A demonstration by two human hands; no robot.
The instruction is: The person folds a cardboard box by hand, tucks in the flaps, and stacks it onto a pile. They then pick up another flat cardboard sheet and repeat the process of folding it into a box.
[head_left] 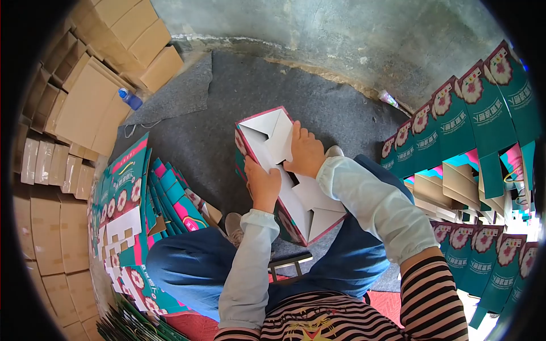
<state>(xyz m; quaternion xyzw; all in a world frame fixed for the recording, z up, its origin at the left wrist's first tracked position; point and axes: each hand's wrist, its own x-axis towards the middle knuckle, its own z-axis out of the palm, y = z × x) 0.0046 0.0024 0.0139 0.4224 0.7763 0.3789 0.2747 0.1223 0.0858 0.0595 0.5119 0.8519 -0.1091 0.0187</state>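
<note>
A printed cardboard box (263, 149) with green and dark red outer sides is held between my knees, its white folded flaps facing up. The flaps interlock across the face, leaving small dark gaps. My left hand (263, 184) grips the box's left edge, fingers wrapped over the outer side and thumb on the white flap. Across from it, my right hand (306, 150) holds the right side, with its thumb near the middle gap and fingers bent along the edge.
Flat green printed cartons (165, 196) lean in a stack at my left. Brown cardboard boxes (85, 108) are piled along the left wall, with a blue bottle (131, 99) beside them. Rows of finished-looking green boxes (483, 119) stand at the right. Grey carpet (239, 79) covers the floor.
</note>
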